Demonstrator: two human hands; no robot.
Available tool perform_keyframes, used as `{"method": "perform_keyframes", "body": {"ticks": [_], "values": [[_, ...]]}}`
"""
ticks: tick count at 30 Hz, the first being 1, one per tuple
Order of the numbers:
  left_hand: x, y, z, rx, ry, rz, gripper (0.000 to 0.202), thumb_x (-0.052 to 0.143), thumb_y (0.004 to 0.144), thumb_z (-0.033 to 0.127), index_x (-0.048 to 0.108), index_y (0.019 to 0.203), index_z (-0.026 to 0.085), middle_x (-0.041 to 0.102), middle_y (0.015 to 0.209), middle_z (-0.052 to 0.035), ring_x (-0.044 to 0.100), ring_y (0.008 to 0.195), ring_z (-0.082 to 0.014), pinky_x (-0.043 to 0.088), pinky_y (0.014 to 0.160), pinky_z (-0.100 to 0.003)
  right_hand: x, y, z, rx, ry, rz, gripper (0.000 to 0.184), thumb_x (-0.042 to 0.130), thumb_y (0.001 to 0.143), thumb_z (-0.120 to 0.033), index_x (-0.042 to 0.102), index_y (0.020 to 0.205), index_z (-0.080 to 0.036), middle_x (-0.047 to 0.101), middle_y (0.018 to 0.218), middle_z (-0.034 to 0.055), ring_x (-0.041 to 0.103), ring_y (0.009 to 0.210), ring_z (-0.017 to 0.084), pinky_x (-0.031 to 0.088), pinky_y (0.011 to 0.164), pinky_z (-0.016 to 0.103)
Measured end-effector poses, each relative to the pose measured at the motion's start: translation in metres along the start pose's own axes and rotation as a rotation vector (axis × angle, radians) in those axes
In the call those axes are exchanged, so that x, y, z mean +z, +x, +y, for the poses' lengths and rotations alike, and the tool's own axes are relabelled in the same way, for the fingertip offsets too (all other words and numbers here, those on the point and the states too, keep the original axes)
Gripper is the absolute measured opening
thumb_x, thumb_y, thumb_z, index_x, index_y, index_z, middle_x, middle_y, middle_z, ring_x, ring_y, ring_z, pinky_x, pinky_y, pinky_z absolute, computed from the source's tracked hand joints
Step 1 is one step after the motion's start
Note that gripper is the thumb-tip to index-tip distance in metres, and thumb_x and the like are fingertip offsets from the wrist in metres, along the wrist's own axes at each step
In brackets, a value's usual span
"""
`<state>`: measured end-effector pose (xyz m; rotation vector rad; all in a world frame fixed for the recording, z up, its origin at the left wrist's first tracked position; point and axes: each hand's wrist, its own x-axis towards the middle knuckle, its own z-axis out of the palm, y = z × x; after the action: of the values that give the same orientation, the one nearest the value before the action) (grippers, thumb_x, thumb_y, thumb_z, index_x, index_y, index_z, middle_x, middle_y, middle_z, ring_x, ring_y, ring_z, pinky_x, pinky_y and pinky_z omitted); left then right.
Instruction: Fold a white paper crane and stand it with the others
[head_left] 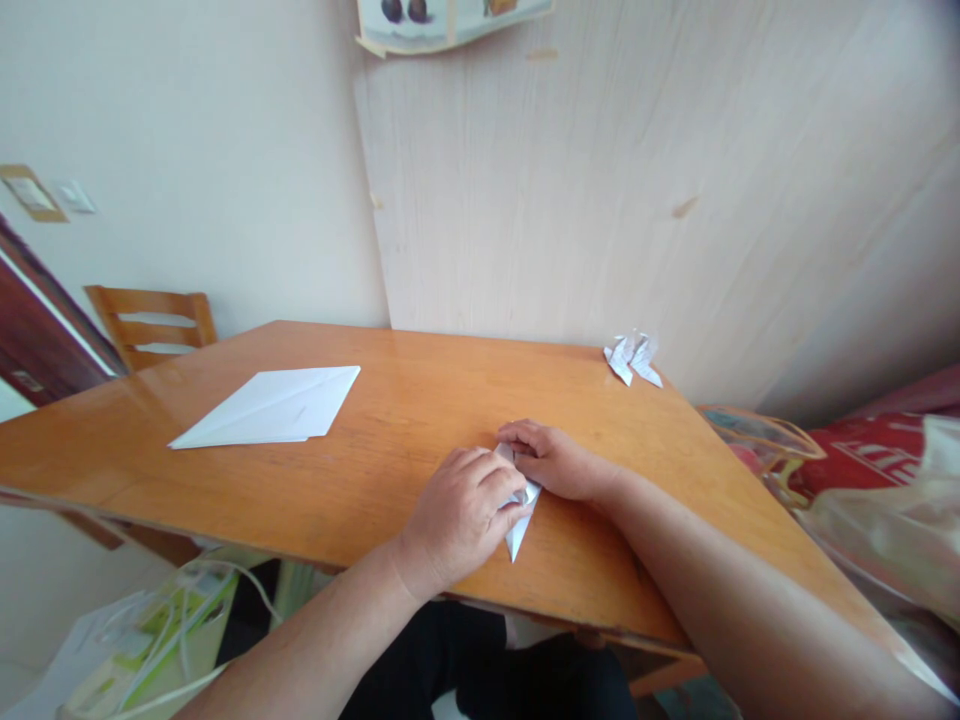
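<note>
A small folded white paper (pixel 520 535) lies on the wooden table near its front edge, one pointed end toward me. My left hand (pixel 472 505) is closed on its left side, thumb and fingers pinching a raised fold. From the right, my right hand (pixel 559 460) presses on the paper's far part, its fingers bent over it. Both hands cover much of the paper, so its full shape is hidden. Further left on the table rests a stack of white paper sheets (pixel 277 405). Near the far right corner stand folded paper pieces (pixel 631 358).
The wooden table (pixel 405 390) reaches back to the wall. A wooden chair (pixel 154 320) stands beyond its left end. Bags, one of them red (pixel 870 455), are piled beyond the right edge. Below the table's left front are cables and a green-and-white box (pixel 176 620).
</note>
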<state>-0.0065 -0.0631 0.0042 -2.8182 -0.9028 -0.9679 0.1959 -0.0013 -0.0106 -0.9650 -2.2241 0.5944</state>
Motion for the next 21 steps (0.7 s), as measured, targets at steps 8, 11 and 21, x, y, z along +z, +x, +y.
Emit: {"method": "perform_keyframes", "body": {"ticks": [8, 11, 21], "values": [[-0.007, -0.003, 0.003, 0.006, 0.026, -0.025, 0.010, 0.067, 0.092, 0.026, 0.060, 0.095, 0.020, 0.068, 0.098, -0.0052, 0.061, 0.096, -0.0231, 0.048, 0.090, -0.041, 0.001, 0.000, 0.003, -0.019, -0.032, 0.015, 0.030, 0.054, 0.081, -0.004, 0.066, 0.106, -0.018, 0.068, 0.100, 0.0060, 0.063, 0.093, 0.019, 0.049, 0.088, 0.033], [-0.012, -0.004, 0.003, 0.017, 0.005, -0.061, 0.012, 0.070, 0.090, 0.026, 0.060, 0.094, 0.020, 0.068, 0.104, -0.0051, 0.059, 0.101, -0.0241, 0.047, 0.094, -0.042, 0.001, 0.000, 0.003, -0.022, -0.043, 0.007, 0.032, 0.054, 0.081, -0.004, 0.067, 0.108, -0.017, 0.069, 0.102, 0.0069, 0.063, 0.096, 0.020, 0.049, 0.090, 0.034], [-0.014, -0.009, 0.004, 0.038, -0.014, -0.188, 0.010, 0.070, 0.085, 0.018, 0.062, 0.090, 0.021, 0.062, 0.121, -0.0053, 0.054, 0.117, -0.0263, 0.043, 0.103, -0.046, 0.001, -0.001, 0.008, -0.013, -0.051, 0.001, 0.036, 0.058, 0.079, -0.005, 0.066, 0.111, -0.019, 0.069, 0.108, 0.0070, 0.063, 0.100, 0.020, 0.049, 0.092, 0.036]]}}
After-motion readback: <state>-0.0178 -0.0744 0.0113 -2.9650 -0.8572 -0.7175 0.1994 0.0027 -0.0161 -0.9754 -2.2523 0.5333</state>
